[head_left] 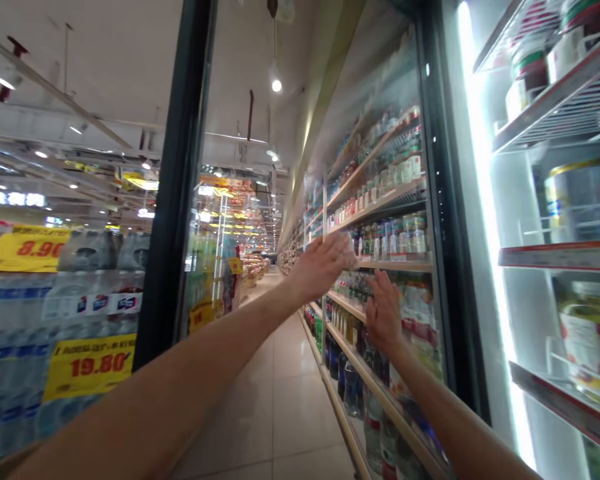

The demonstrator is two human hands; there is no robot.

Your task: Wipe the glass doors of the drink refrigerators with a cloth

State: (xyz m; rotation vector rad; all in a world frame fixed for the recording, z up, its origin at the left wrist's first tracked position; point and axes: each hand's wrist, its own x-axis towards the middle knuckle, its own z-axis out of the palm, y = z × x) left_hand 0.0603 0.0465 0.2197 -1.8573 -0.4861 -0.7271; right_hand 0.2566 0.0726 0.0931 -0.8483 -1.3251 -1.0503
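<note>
A tall glass door point(260, 220) in a black frame fills the middle of the head view. My left hand point(320, 263) reaches across from the lower left, fingers stretched along the glass. Under its fingertips is a pale, thin, tissue-like sheet point(350, 251), blurred, its kind unclear. Farther right, my right hand point(384, 308) is raised with fingers apart, holding nothing. It is at or just before the glass; contact cannot be told. Shelves of bottles and cans point(380, 237) show in the pane, apparently a reflection.
At right stands a lit refrigerated cabinet with shelves point(560, 257) of cans and jars. Wrapped bottle packs point(15, 313) with yellow price signs point(87, 365) are stacked at left. A tiled floor point(275, 393) shows in the pane. The black door frame point(173, 180) stands upright near the packs.
</note>
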